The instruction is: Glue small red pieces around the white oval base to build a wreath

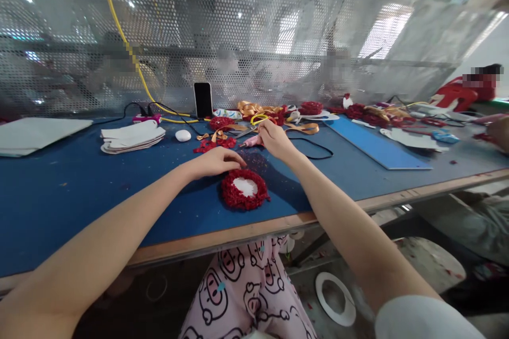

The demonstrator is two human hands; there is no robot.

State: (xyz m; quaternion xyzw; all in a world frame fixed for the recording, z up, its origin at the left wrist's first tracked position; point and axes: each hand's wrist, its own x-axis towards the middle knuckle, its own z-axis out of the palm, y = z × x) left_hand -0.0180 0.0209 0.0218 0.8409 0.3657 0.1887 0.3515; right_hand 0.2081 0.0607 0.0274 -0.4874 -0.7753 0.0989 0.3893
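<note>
A round red ruffled fabric piece with a white centre (245, 187) lies flat near the table's front edge. My left hand (218, 161) is at its far left side, fingertips just at the rim, thumb and fingers apart; I cannot tell if they press on it. My right hand (274, 137) is beyond the piece, closed around a pink glue gun (252, 141) whose nozzle points left. A black cord (318, 157) curves over the table right of this hand. Scissors with yellow handles (259, 118) lie just behind the right hand.
Red fabric scraps (217, 144), gold ribbon (306, 128) and a phone (203, 100) stand or lie behind. Left are stacked white pieces (131, 136) and a white mouse-like object (183, 135). A blue board (374, 143) lies right; another person's hand (499, 132) shows at far right.
</note>
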